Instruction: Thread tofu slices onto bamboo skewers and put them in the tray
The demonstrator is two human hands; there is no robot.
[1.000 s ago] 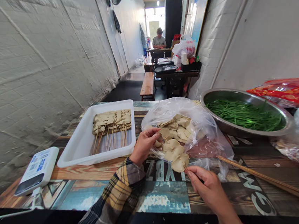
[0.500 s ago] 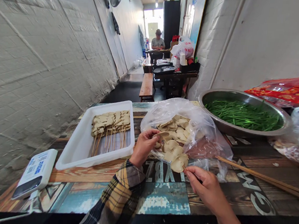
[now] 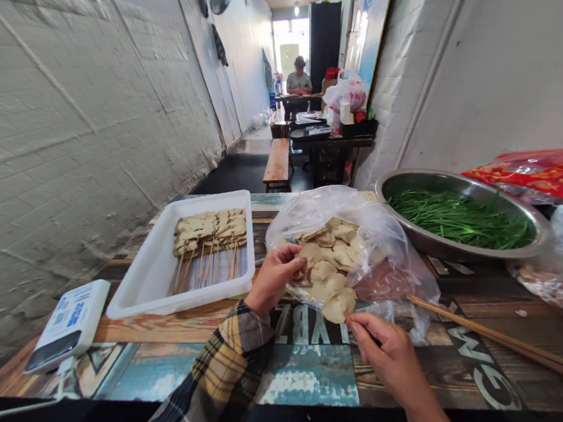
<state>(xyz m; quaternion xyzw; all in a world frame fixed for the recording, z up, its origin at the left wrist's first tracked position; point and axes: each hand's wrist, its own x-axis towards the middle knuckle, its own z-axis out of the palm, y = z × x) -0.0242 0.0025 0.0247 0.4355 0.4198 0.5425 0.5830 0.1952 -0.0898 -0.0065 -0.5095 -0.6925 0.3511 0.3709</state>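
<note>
Letters Z, B [image 3: 304,326], G [image 3: 498,387], tabletop [image 3: 310,376]

The far doorway [image 3: 298,33] glares, seemingly overexposed.

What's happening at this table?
A person is handling a skewer of thin, pale slices. The right hand grips its stick, while the left hand pinches a slice near its other end. Beyond the hands, a plastic bag holds more slices. To the left, a tray holds loaded skewers; to the right is a bowl of greens.
</note>
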